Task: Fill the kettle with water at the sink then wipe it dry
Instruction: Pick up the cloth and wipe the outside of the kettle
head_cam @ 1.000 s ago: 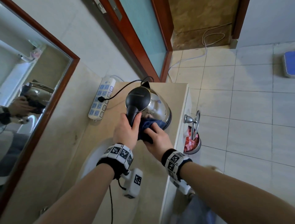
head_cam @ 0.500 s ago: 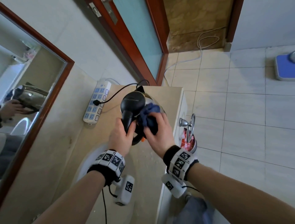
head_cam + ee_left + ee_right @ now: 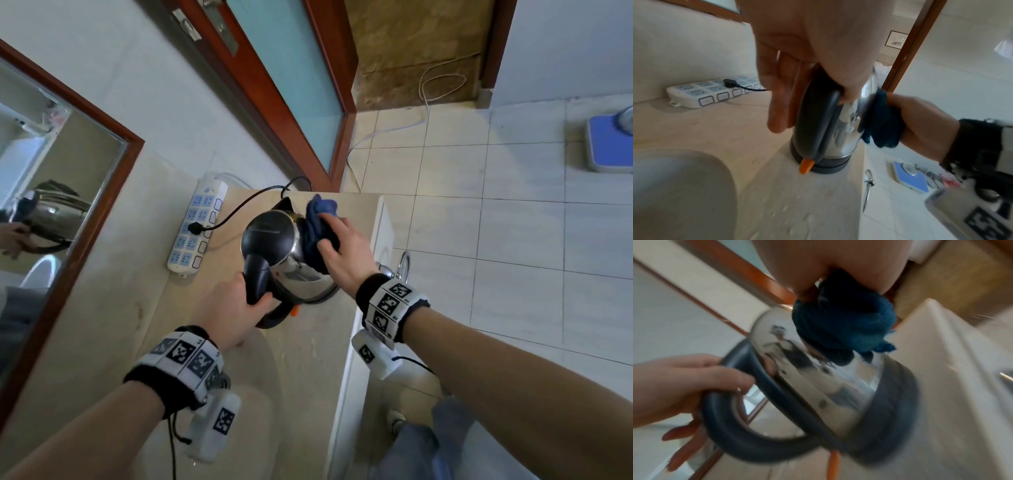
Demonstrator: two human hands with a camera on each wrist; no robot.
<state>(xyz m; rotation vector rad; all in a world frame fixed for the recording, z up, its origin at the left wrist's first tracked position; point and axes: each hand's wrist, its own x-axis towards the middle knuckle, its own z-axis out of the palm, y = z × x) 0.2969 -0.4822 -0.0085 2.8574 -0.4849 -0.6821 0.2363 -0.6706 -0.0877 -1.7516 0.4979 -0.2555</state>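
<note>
A steel kettle (image 3: pixel 291 270) with a black lid and handle stands on its dark base on the beige counter (image 3: pixel 308 349), near the counter's right edge. My left hand (image 3: pixel 236 308) grips the black handle (image 3: pixel 818 116). My right hand (image 3: pixel 342 253) holds a bunched blue cloth (image 3: pixel 318 222) and presses it on the kettle's right side, up near the lid. The cloth (image 3: pixel 840 324) lies on the shiny wall (image 3: pixel 830 389) in the right wrist view. An orange switch (image 3: pixel 806 165) shows at the base below the handle.
A white power strip (image 3: pixel 197 226) lies by the wall left of the kettle, with a black cord plugged in. The sink basin (image 3: pixel 674 186) sits near me on the counter. A mirror (image 3: pixel 44 212) hangs at left. A chrome towel ring (image 3: pixel 402 263) sticks out below the counter's right edge.
My right hand has carried the cloth from the kettle's near side by the handle up and round to its far right side. My left hand has stayed on the handle.
</note>
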